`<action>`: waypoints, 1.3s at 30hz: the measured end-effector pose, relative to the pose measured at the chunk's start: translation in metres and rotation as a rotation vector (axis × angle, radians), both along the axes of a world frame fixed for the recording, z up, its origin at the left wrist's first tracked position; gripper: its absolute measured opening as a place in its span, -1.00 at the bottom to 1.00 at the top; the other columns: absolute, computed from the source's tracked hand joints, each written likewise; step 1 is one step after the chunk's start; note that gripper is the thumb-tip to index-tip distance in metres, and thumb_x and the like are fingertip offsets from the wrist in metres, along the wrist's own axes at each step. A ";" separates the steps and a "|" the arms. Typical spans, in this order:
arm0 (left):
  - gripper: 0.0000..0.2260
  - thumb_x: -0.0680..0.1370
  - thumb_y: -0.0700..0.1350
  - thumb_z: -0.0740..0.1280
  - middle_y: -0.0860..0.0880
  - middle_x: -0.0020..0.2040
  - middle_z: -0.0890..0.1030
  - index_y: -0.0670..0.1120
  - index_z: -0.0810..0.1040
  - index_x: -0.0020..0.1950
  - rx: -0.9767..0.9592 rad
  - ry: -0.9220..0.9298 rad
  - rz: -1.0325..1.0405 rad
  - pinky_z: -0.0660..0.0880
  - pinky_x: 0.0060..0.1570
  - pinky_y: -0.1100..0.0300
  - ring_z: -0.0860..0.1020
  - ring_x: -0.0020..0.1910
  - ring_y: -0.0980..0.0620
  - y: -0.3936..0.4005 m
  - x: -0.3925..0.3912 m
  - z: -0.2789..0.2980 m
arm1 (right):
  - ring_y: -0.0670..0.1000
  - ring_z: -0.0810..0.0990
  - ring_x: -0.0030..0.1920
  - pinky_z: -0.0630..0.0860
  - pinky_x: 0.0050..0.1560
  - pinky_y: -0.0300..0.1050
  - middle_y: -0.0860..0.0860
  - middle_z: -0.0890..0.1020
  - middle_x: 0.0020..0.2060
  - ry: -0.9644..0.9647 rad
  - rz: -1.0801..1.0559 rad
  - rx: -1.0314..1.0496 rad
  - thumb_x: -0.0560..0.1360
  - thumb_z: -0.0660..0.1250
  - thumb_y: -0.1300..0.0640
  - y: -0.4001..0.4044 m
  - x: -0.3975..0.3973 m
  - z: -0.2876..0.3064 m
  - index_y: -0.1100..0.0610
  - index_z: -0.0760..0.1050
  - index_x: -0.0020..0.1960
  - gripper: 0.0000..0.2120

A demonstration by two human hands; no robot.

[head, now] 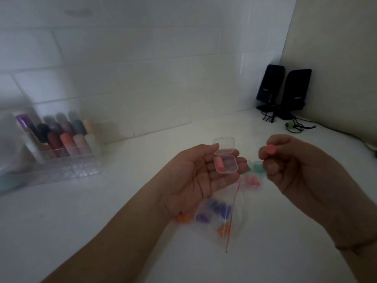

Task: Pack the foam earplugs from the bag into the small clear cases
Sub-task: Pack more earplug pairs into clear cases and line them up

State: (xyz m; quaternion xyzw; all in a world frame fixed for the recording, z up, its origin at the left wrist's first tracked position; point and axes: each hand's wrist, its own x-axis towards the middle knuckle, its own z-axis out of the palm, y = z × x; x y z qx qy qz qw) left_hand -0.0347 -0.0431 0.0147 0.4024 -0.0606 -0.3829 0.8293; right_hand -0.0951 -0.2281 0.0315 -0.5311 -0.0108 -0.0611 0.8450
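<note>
Two hands raised above a white counter [85,217]. Left hand [195,176] palm up, fingers loosely extended, cradling a small clear case [226,164] on the fingers; thumb tip rests against the hinge edge. The case's lid [224,144] stands open, tilted back away from the viewer. One pink earplug [220,162] lies inside the case, along its left side.

Right hand [289,170] just to the right of the case, not touching it, fingers curled in. It pinches a second pink earplug [270,149] between thumb and fingertips; only the rounded end of the plug shows.

Below the hands, flat on the counter: a clear zip bag [222,217] with a red seal strip [232,217] running diagonally. Inside it, blurred purple earplugs [212,211] and an orange one [222,229]. Another orange earplug [182,217] lies at the bag's left edge, partly under the left wrist; whether in or out of the bag cannot be told. Between the hands and farther back, pink earplugs [253,180] and something teal [258,167] on the counter, too blurred to make out whether cased.

Far left: clear acrylic organizer [67,166] holding coloured tubes [67,139], against the white tiled wall [122,78]. Far right corner: two black speakers [283,88], side by side, cables [295,126] trailing over the counter.
</note>
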 end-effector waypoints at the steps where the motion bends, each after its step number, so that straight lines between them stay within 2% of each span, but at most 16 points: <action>1: -0.59 0.45 -0.14 0.28 -0.33 0.09 0.62 -0.38 0.56 0.18 0.003 -0.003 -0.012 0.62 -0.04 0.09 0.66 0.01 -0.17 0.000 -0.001 0.000 | 0.00 0.52 -0.49 0.51 -0.49 -0.23 0.13 0.60 -0.38 -0.011 -0.005 -0.098 0.33 0.26 0.26 0.000 0.000 -0.002 0.14 0.60 -0.30 -0.85; 5: -0.55 0.49 -0.13 0.27 -0.38 0.23 0.55 -0.39 0.49 0.28 0.034 -0.028 -0.041 0.60 0.04 0.06 0.57 0.18 -0.24 0.000 -0.002 0.000 | 0.08 0.57 -0.41 0.53 -0.39 -0.14 0.16 0.68 -0.28 -0.176 -0.101 -0.535 0.46 0.30 0.28 0.003 -0.001 -0.008 0.17 0.60 -0.10 -0.89; 7: -0.54 0.48 -0.14 0.31 -0.39 0.26 0.51 -0.40 0.47 0.29 0.036 -0.038 -0.052 0.58 0.07 0.05 0.52 0.25 -0.26 0.000 -0.002 -0.001 | 0.02 0.58 -0.43 0.50 -0.40 -0.21 0.10 0.69 -0.32 -0.274 -0.135 -0.652 0.45 0.30 0.22 0.006 -0.002 -0.008 0.18 0.55 -0.08 -0.92; 9: -0.53 0.47 -0.14 0.34 -0.38 0.25 0.52 -0.39 0.48 0.29 0.038 -0.048 -0.059 0.56 0.11 0.03 0.49 0.27 -0.27 0.000 -0.002 -0.002 | -0.08 0.58 -0.43 0.46 -0.40 -0.32 0.03 0.68 -0.36 -0.321 -0.141 -0.734 0.44 0.32 0.20 0.010 -0.003 -0.009 0.15 0.55 -0.14 -0.96; 12: -0.56 0.50 -0.13 0.29 -0.37 0.20 0.55 -0.40 0.48 0.27 0.045 -0.052 -0.071 0.56 0.12 0.03 0.50 0.26 -0.27 -0.001 -0.002 -0.003 | -0.10 0.59 -0.36 0.47 -0.32 -0.37 -0.10 0.66 -0.35 -0.343 -0.227 -0.955 0.46 0.38 0.20 0.010 -0.002 -0.017 0.02 0.59 -0.19 -0.89; 15: -0.57 0.49 -0.12 0.30 -0.35 0.13 0.58 -0.40 0.50 0.25 0.041 -0.055 -0.092 0.58 0.08 0.06 0.59 0.12 -0.21 -0.001 -0.004 -0.004 | -0.11 0.57 -0.30 0.42 -0.27 -0.43 -0.17 0.64 -0.31 -0.370 -0.339 -1.080 0.47 0.40 0.14 0.013 0.000 -0.022 -0.08 0.59 -0.20 -0.87; 18: -0.56 0.47 -0.12 0.35 -0.32 0.09 0.59 -0.40 0.51 0.23 0.015 -0.033 -0.111 0.58 0.10 0.06 0.64 0.02 -0.15 -0.002 -0.005 -0.005 | -0.10 0.57 -0.27 0.41 -0.28 -0.44 -0.16 0.64 -0.32 -0.410 -0.434 -1.129 0.48 0.39 0.00 0.017 0.000 -0.027 -0.11 0.58 -0.19 -0.92; 22: -0.57 0.49 -0.12 0.34 -0.30 0.08 0.59 -0.40 0.50 0.23 0.006 -0.010 -0.116 0.55 0.16 0.05 0.63 0.01 -0.13 -0.004 -0.004 -0.006 | -0.08 0.57 -0.31 0.47 -0.32 -0.29 -0.19 0.62 -0.35 -0.410 -0.516 -1.194 0.47 0.30 -0.13 0.018 0.001 -0.028 -0.11 0.59 -0.17 -0.85; 25: -0.49 0.48 -0.11 0.34 -0.33 0.13 0.58 -0.43 0.44 0.31 -0.028 0.042 -0.095 0.54 0.17 0.06 0.62 0.05 -0.15 -0.003 -0.003 -0.006 | -0.06 0.57 -0.33 0.46 -0.38 -0.27 -0.19 0.62 -0.29 -0.450 -0.464 -1.145 0.44 0.26 -0.16 0.013 -0.001 -0.023 -0.09 0.57 -0.18 -0.81; 27: -0.48 0.50 -0.10 0.32 -0.34 0.19 0.55 -0.44 0.41 0.33 -0.040 0.056 -0.072 0.55 0.16 0.06 0.60 0.08 -0.14 -0.002 -0.002 -0.006 | -0.05 0.52 -0.33 0.37 -0.42 -0.34 -0.19 0.58 -0.31 -0.476 -0.412 -1.227 0.40 0.28 -0.19 0.011 -0.004 -0.018 -0.09 0.57 -0.15 -0.79; 30: -0.47 0.49 -0.10 0.33 -0.33 0.17 0.57 -0.44 0.42 0.33 -0.050 0.051 -0.079 0.59 0.11 0.08 0.63 0.00 -0.10 -0.002 -0.003 -0.004 | -0.06 0.49 -0.32 0.31 -0.35 -0.43 -0.23 0.54 -0.33 -0.508 -0.372 -1.306 0.39 0.40 -0.11 0.011 -0.003 -0.019 -0.05 0.60 -0.12 -0.84; 32: -0.45 0.46 -0.10 0.36 -0.34 0.19 0.55 -0.43 0.43 0.32 -0.037 0.038 -0.092 0.59 0.11 0.08 0.63 0.01 -0.11 -0.002 -0.004 -0.004 | -0.04 0.51 -0.31 0.33 -0.35 -0.46 -0.18 0.56 -0.35 -0.474 -0.358 -1.205 0.38 0.51 0.03 0.014 -0.003 -0.021 -0.04 0.61 -0.16 -0.91; 34: -0.46 0.45 -0.09 0.37 -0.35 0.22 0.54 -0.42 0.45 0.30 -0.016 0.017 -0.112 0.57 0.15 0.06 0.60 0.11 -0.14 -0.002 -0.004 -0.005 | -0.06 0.54 -0.31 0.37 -0.36 -0.45 -0.17 0.60 -0.33 -0.403 -0.343 -1.056 0.32 0.51 0.06 0.017 -0.002 -0.022 -0.05 0.61 -0.22 -0.91; 36: -0.46 0.45 -0.05 0.37 -0.36 0.23 0.54 -0.41 0.49 0.27 0.001 0.003 -0.118 0.53 0.20 0.04 0.53 0.23 -0.20 -0.001 -0.004 -0.006 | -0.07 0.56 -0.31 0.40 -0.36 -0.43 -0.16 0.62 -0.31 -0.352 -0.302 -1.004 0.29 0.49 0.04 0.017 -0.001 -0.022 -0.04 0.60 -0.25 -0.92; 37: -0.46 0.45 -0.02 0.38 -0.36 0.21 0.54 -0.41 0.51 0.25 -0.001 0.011 -0.113 0.54 0.20 0.04 0.53 0.22 -0.21 -0.002 -0.003 -0.006 | -0.08 0.56 -0.30 0.42 -0.35 -0.42 -0.16 0.63 -0.30 -0.335 -0.265 -1.013 0.31 0.49 0.08 0.016 0.000 -0.022 -0.04 0.60 -0.24 -0.92; 39: -0.50 0.46 0.02 0.39 -0.34 0.11 0.58 -0.40 0.56 0.16 -0.017 0.053 -0.077 0.57 0.13 0.05 0.60 0.08 -0.19 -0.003 -0.002 -0.006 | -0.08 0.58 -0.25 0.48 -0.29 -0.36 -0.18 0.64 -0.27 -0.304 -0.198 -1.043 0.36 0.48 0.24 0.011 0.002 -0.022 -0.04 0.60 -0.23 -0.82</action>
